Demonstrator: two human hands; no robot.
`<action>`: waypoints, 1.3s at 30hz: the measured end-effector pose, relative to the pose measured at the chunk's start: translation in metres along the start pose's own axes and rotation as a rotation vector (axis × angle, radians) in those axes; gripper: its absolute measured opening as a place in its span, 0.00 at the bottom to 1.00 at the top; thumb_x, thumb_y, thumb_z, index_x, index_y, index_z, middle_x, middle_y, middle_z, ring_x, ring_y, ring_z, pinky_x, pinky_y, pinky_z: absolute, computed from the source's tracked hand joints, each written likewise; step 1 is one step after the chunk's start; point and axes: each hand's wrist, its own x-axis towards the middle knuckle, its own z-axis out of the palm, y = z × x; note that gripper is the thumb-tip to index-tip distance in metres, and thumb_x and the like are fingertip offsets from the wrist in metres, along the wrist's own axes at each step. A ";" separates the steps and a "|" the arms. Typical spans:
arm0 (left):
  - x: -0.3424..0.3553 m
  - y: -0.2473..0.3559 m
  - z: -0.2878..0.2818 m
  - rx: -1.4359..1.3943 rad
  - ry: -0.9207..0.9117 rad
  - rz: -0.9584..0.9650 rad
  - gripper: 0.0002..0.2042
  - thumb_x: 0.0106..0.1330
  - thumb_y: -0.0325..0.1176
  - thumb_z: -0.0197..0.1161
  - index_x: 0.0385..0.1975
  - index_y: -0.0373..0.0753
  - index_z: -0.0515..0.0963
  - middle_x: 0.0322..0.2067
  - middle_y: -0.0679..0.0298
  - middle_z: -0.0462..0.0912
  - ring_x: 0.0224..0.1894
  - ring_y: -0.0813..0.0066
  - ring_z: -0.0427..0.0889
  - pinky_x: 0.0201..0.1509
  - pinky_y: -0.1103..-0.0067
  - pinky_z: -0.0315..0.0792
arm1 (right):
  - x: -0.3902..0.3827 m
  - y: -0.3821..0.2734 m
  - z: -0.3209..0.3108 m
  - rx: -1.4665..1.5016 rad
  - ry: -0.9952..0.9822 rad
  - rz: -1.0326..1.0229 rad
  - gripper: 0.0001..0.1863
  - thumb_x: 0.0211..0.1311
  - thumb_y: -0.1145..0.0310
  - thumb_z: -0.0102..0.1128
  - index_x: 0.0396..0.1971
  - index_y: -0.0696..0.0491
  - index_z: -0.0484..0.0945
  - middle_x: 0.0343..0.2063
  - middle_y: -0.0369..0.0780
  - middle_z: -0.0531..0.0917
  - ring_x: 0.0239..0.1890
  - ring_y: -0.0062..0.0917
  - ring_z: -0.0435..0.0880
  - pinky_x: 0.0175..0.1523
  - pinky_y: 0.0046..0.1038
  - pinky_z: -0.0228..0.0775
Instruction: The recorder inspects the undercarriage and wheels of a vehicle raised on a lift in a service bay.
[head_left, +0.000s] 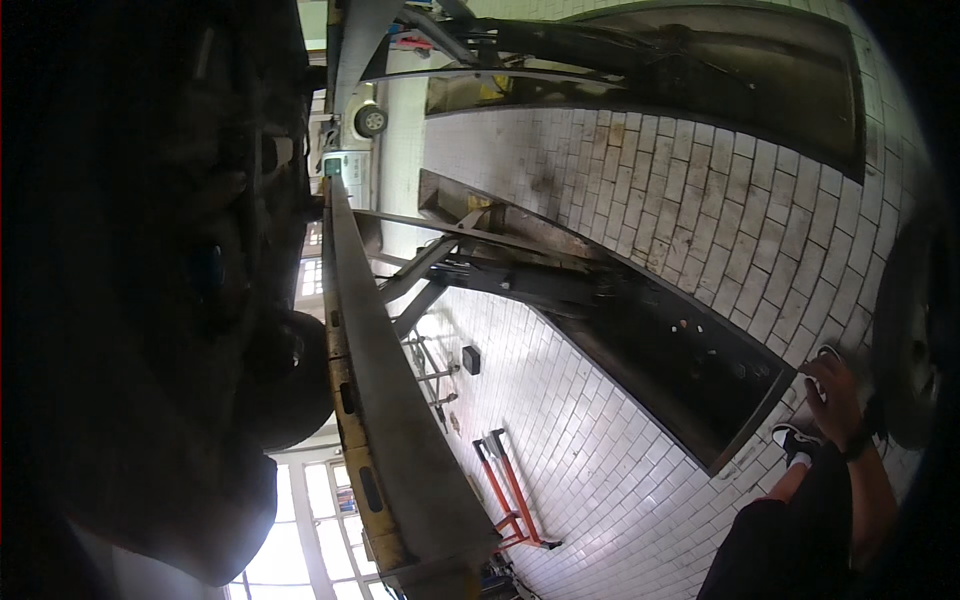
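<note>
My right hand [834,396] hangs at the lower right, past the corner of a dark floor pit, with a dark band around the wrist. Its fingers are loosely bent and somewhat apart, with nothing visible between them. Close beside the wrist, at the right rim, is a dark tyre [900,340]; I cannot tell whether anything touches it. Beyond the hand show my black-and-white shoes [797,440], and next to the forearm lies my dark-clothed leg [785,530]. My left hand is out of the picture. The whole scene appears tipped sideways.
A raised vehicle [170,300], very dark, fills the left side, above a lift runway [400,430] with a yellow edge. Lift legs [425,265] reach into the recessed floor pit [690,370]. A red-orange metal frame [510,490] stands on white floor tiles [600,430]. A second pit [700,70] lies beyond.
</note>
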 end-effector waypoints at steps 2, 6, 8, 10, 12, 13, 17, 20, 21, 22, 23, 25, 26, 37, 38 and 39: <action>-0.002 0.000 0.000 0.004 0.003 0.004 0.16 0.78 0.35 0.57 0.56 0.32 0.82 0.51 0.45 0.85 0.52 0.46 0.83 0.57 0.61 0.76 | -0.002 0.001 0.001 0.019 0.011 0.004 0.10 0.62 0.81 0.60 0.42 0.57 0.81 0.36 0.42 0.81 0.27 0.30 0.79 0.33 0.32 0.72; -0.006 0.000 -0.006 0.016 0.005 0.007 0.16 0.78 0.35 0.57 0.56 0.31 0.82 0.51 0.45 0.85 0.52 0.46 0.83 0.58 0.61 0.76 | -0.003 0.007 0.007 0.039 -0.006 0.013 0.10 0.63 0.80 0.60 0.43 0.57 0.82 0.37 0.42 0.81 0.28 0.30 0.79 0.32 0.32 0.72; -0.007 -0.003 -0.008 0.022 0.004 0.007 0.16 0.78 0.35 0.57 0.55 0.31 0.82 0.51 0.45 0.85 0.52 0.46 0.83 0.58 0.61 0.76 | -0.003 0.009 0.010 0.046 0.007 0.002 0.10 0.63 0.80 0.60 0.44 0.57 0.82 0.37 0.42 0.81 0.28 0.30 0.79 0.33 0.31 0.72; -0.009 -0.004 -0.010 0.027 0.003 0.010 0.16 0.78 0.35 0.57 0.55 0.31 0.82 0.51 0.45 0.85 0.52 0.46 0.83 0.58 0.60 0.76 | -0.005 0.006 0.011 0.053 0.021 -0.005 0.10 0.64 0.80 0.60 0.44 0.56 0.82 0.37 0.42 0.81 0.29 0.30 0.79 0.33 0.30 0.72; -0.012 -0.004 -0.011 0.030 0.003 0.008 0.16 0.78 0.35 0.57 0.55 0.31 0.82 0.51 0.44 0.85 0.52 0.45 0.83 0.58 0.60 0.76 | -0.005 0.004 0.009 0.055 0.006 0.004 0.11 0.64 0.80 0.59 0.45 0.56 0.82 0.37 0.41 0.81 0.30 0.30 0.78 0.33 0.31 0.70; -0.012 -0.004 -0.010 0.030 0.001 0.010 0.16 0.78 0.35 0.57 0.55 0.31 0.82 0.51 0.44 0.85 0.52 0.45 0.83 0.58 0.60 0.76 | -0.006 0.003 0.009 0.056 0.006 0.001 0.11 0.64 0.80 0.59 0.45 0.56 0.82 0.37 0.41 0.81 0.30 0.30 0.78 0.33 0.31 0.70; -0.012 -0.001 -0.010 0.025 -0.008 0.021 0.16 0.78 0.34 0.57 0.55 0.31 0.82 0.51 0.44 0.85 0.52 0.45 0.83 0.58 0.60 0.76 | -0.016 0.008 0.004 0.009 0.019 -0.023 0.12 0.64 0.81 0.58 0.46 0.55 0.81 0.37 0.41 0.81 0.29 0.31 0.77 0.32 0.32 0.68; -0.011 -0.002 -0.010 0.021 -0.010 0.025 0.16 0.78 0.34 0.57 0.55 0.30 0.82 0.51 0.44 0.84 0.52 0.44 0.83 0.58 0.59 0.76 | -0.015 0.007 0.001 -0.012 0.039 -0.046 0.13 0.63 0.82 0.57 0.46 0.55 0.81 0.36 0.41 0.80 0.29 0.31 0.77 0.31 0.32 0.67; -0.013 -0.003 -0.011 0.028 -0.011 0.018 0.16 0.78 0.34 0.57 0.55 0.30 0.82 0.51 0.44 0.84 0.52 0.44 0.83 0.58 0.59 0.76 | -0.009 0.003 0.001 -0.019 0.049 -0.065 0.13 0.63 0.82 0.57 0.46 0.55 0.81 0.36 0.41 0.80 0.29 0.31 0.77 0.31 0.32 0.67; -0.014 -0.005 -0.012 0.034 -0.010 0.010 0.16 0.78 0.34 0.57 0.55 0.30 0.82 0.51 0.44 0.84 0.52 0.44 0.83 0.58 0.59 0.76 | -0.004 0.000 0.001 -0.019 0.046 -0.074 0.13 0.63 0.82 0.57 0.46 0.55 0.81 0.36 0.41 0.80 0.29 0.31 0.77 0.31 0.32 0.67; -0.015 -0.004 -0.013 0.035 -0.012 0.010 0.16 0.78 0.34 0.56 0.55 0.30 0.82 0.51 0.44 0.84 0.52 0.44 0.83 0.58 0.59 0.76 | -0.002 -0.001 -0.001 -0.004 0.057 -0.092 0.13 0.62 0.82 0.58 0.46 0.55 0.81 0.36 0.42 0.80 0.29 0.31 0.77 0.31 0.31 0.67; -0.017 -0.006 -0.016 0.039 -0.012 -0.005 0.16 0.78 0.34 0.56 0.55 0.30 0.82 0.52 0.44 0.84 0.52 0.44 0.82 0.58 0.59 0.76 | 0.004 -0.006 -0.004 0.010 0.068 -0.123 0.14 0.62 0.83 0.58 0.45 0.55 0.81 0.36 0.42 0.79 0.30 0.31 0.77 0.31 0.31 0.67; -0.015 -0.001 -0.013 0.024 -0.009 0.007 0.16 0.78 0.34 0.56 0.54 0.30 0.82 0.52 0.43 0.84 0.52 0.44 0.82 0.58 0.59 0.76 | -0.003 0.000 -0.010 0.036 0.033 -0.036 0.13 0.61 0.83 0.59 0.45 0.55 0.81 0.36 0.42 0.80 0.31 0.33 0.79 0.33 0.32 0.69; 0.022 0.060 -0.024 -0.219 -0.023 -0.394 0.18 0.80 0.37 0.51 0.54 0.28 0.81 0.51 0.42 0.84 0.52 0.43 0.82 0.60 0.57 0.74 | 0.025 -0.073 -0.036 -0.106 -0.016 -0.267 0.11 0.61 0.75 0.65 0.44 0.53 0.83 0.39 0.44 0.85 0.41 0.42 0.86 0.45 0.41 0.80; 0.022 0.069 -0.022 -0.280 0.023 -0.495 0.19 0.80 0.38 0.50 0.54 0.28 0.81 0.51 0.42 0.84 0.52 0.44 0.82 0.61 0.57 0.73 | 0.026 -0.080 -0.040 -0.125 -0.015 -0.306 0.12 0.60 0.76 0.66 0.44 0.54 0.83 0.38 0.44 0.85 0.41 0.42 0.86 0.45 0.41 0.80; 0.019 0.069 -0.019 -0.308 0.020 -0.523 0.19 0.80 0.38 0.50 0.54 0.28 0.81 0.51 0.42 0.84 0.52 0.44 0.82 0.61 0.57 0.73 | 0.027 -0.092 -0.044 -0.148 -0.019 -0.346 0.12 0.60 0.77 0.66 0.44 0.54 0.83 0.38 0.45 0.85 0.41 0.42 0.86 0.44 0.41 0.80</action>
